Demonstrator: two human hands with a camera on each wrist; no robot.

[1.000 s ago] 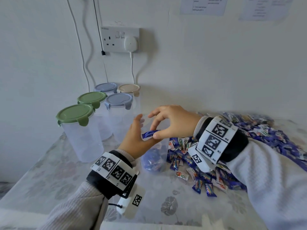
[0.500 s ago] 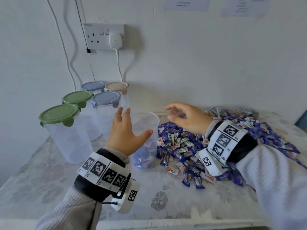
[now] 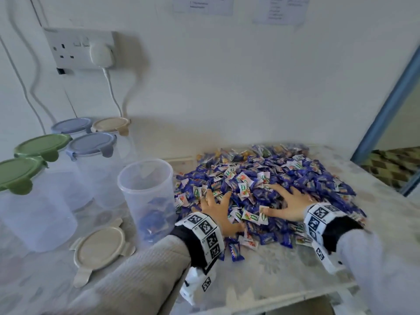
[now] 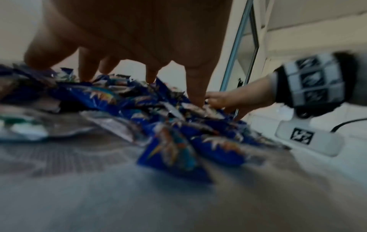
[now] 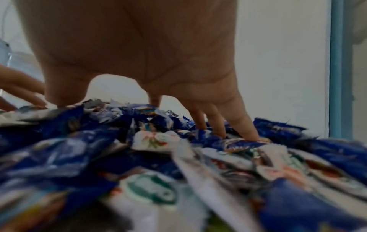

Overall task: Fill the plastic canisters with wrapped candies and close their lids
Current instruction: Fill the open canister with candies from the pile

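Note:
A large pile of blue and white wrapped candies (image 3: 268,192) covers the right half of the table. An open clear canister (image 3: 147,196) stands left of it with a few candies at its bottom. Its beige lid (image 3: 101,250) lies flat on the table in front of it. My left hand (image 3: 216,208) lies palm down on the pile's near left part, fingers spread and their tips pressing into the wrappers (image 4: 151,100). My right hand (image 3: 288,201) lies spread on the pile's middle, fingertips sunk among candies (image 5: 228,138). Neither hand has closed round anything.
Several closed canisters stand at the left: two with green lids (image 3: 20,173), two with blue lids (image 3: 91,144), one with a beige lid (image 3: 111,125). A wall socket with a white plug (image 3: 100,53) and cable is behind them. The table's front edge (image 3: 272,303) is near my wrists.
My right hand dropped the candy it pinched over the canister and moved right to the pile. My left hand left the canister and came down on the pile too.

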